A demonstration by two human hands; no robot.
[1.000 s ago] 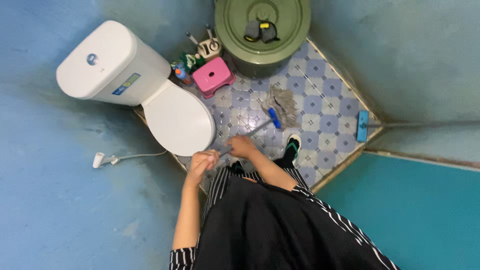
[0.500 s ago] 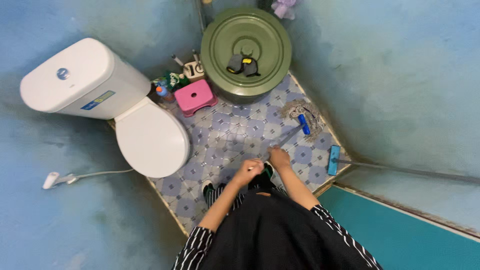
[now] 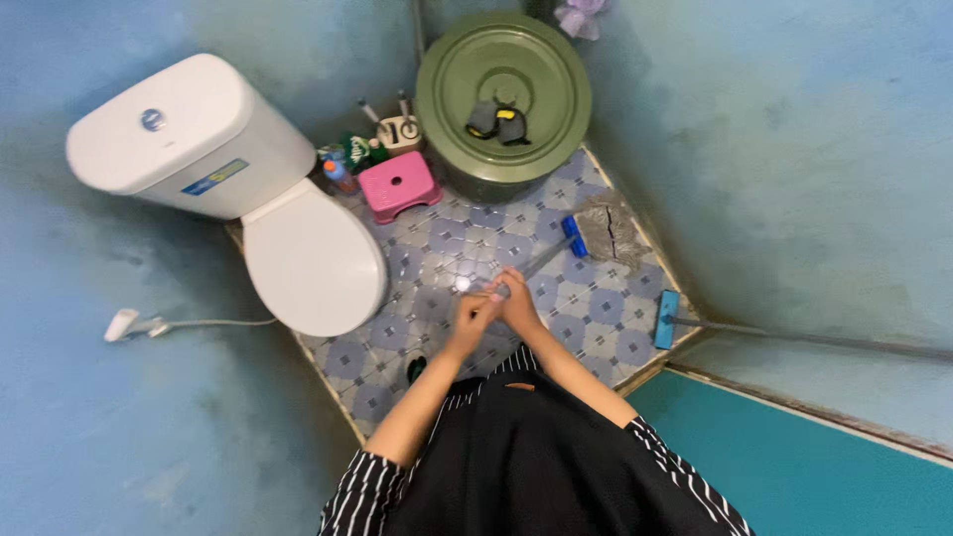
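1. Mop (image 3: 586,233) lying with head at the far right edge of the tiled floor (image 3: 596,308), handle running diagonally back toward the body.
2. Right hand (image 3: 518,300) gripping the handle, nearer the head.
3. Left hand (image 3: 474,314) closing on the handle end, just behind.

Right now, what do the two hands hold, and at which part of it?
Both the left hand and the right hand grip the mop by the near end of its handle, far from the mop head.

1 mop (image 3: 596,230), 1 toilet (image 3: 298,248), 1 stool (image 3: 399,185)
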